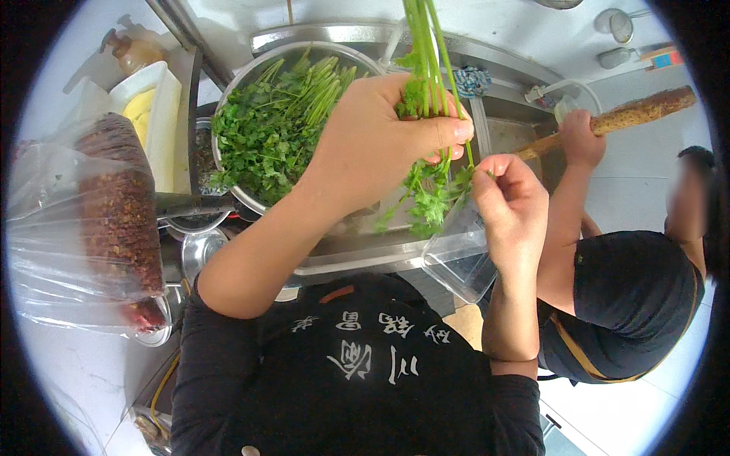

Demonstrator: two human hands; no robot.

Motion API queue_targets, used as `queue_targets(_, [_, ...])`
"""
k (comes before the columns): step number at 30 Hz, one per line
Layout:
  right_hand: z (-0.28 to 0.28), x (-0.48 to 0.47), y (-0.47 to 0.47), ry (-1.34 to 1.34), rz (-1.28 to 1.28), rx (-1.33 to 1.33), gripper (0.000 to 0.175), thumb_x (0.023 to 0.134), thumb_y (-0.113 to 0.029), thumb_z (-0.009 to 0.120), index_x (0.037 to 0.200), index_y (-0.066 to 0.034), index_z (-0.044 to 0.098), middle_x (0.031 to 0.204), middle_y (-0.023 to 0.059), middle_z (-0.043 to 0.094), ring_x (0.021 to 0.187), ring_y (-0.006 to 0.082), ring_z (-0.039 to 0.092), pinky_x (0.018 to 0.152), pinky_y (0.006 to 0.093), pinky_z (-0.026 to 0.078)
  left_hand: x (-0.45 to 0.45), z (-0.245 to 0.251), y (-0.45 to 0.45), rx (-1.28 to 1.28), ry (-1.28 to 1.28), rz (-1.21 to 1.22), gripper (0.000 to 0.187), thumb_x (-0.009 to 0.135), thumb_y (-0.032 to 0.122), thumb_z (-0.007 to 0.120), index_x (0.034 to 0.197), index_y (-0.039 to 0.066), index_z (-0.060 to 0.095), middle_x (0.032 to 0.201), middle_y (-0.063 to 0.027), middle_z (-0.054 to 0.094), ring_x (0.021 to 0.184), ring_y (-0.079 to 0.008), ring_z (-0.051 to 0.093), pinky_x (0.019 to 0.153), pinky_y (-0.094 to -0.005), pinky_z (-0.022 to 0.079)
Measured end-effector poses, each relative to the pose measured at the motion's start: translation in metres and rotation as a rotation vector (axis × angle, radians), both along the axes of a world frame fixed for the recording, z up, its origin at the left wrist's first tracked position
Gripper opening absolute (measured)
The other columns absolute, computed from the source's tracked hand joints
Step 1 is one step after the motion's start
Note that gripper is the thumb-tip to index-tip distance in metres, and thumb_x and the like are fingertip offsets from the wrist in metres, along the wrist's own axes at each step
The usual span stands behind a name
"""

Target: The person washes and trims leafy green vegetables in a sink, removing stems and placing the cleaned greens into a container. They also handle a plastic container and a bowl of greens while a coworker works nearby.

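My left hand [382, 131] grips a small bunch of fresh cilantro [425, 91], its long stems pointing away from me and its leaves hanging below the palm. Just right of it, my right hand [510, 199] pinches a leafy bit at the lower end of one stem between thumb and forefinger. Under and left of my left forearm stands a round metal basin [219, 151] heaped with more cilantro [274, 125]; the forearm hides part of its right side. Below the held leaves, a transparent plastic container [462, 262] leans over the sink's near edge.
On the right, a co-worker's hand [582, 139] holds a long brown root [644, 111] over the metal sink [507, 128]. A striped cloth [472, 81] lies by the sink's back edge. At left are a white tub [165, 131] with yellow contents and a plastic bag [57, 228] of dark red flakes.
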State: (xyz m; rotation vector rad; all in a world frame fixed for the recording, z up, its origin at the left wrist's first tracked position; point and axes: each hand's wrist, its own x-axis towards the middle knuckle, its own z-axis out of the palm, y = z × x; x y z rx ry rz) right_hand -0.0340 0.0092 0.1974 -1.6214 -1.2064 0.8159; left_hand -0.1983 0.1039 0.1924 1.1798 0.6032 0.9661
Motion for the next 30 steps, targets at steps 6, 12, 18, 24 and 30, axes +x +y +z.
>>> queue_targets(6, [-0.069,0.045,0.013,-0.078,-0.162,0.142,0.006,0.086,-0.007,0.063,0.086,-0.0015,0.062,0.075,-0.0046,0.058,0.068,0.0024,0.050,0.061,0.0196,0.040,-0.004,-0.004,0.003,-0.319,-0.214,0.092,0.018,0.085,0.014,0.071,0.095,0.000,0.066,0.089,-0.0111,0.069,0.078,-0.0180,0.067,0.070,-0.0298,0.052])
queue_targets(12, [-0.154,0.070,0.035,-0.420,0.167,0.091,0.029,0.087,-0.017,0.069,0.108,0.0006,0.059,0.091,0.0010,0.061,0.083,0.0111,0.056,0.078,0.0275,0.046,-0.007,-0.017,0.029,-0.511,-0.469,-0.014,0.021,0.091,0.018,0.067,0.102,0.001,0.062,0.097,-0.0103,0.065,0.091,-0.0204,0.065,0.078,-0.0312,0.057])
queue_targets(18, [-0.084,0.055,0.002,0.544,0.174,-0.138,0.052,0.094,-0.039,0.057,0.129,0.0001,0.051,0.131,0.0256,0.053,0.121,0.0348,0.055,0.102,0.0432,0.043,0.004,-0.027,0.040,-0.628,-0.597,-0.130,0.022,0.094,0.017,0.064,0.105,-0.002,0.060,0.095,-0.0102,0.065,0.089,-0.0189,0.065,0.079,-0.0281,0.057])
queue_targets(24, [-0.002,0.011,-0.016,1.304,0.424,-0.261,0.076,0.099,-0.057,0.033,0.145,0.0031,0.032,0.140,0.0344,0.041,0.124,0.0498,0.047,0.103,0.0486,0.044,0.009,-0.030,0.051,-0.603,-0.588,-0.155,0.022,0.095,0.018,0.062,0.105,-0.001,0.060,0.096,-0.0100,0.066,0.086,-0.0172,0.065,0.075,-0.0259,0.056])
queue_targets(30, [0.025,0.003,-0.029,1.221,0.330,-0.377,0.080,0.098,-0.059,0.029,0.147,0.0045,0.028,0.144,0.0340,0.035,0.129,0.0520,0.041,0.104,0.0518,0.043,0.011,-0.038,0.063,-0.628,-0.596,-0.121,0.020,0.094,0.017,0.063,0.105,0.001,0.060,0.097,-0.0092,0.067,0.085,-0.0162,0.064,0.075,-0.0249,0.055])
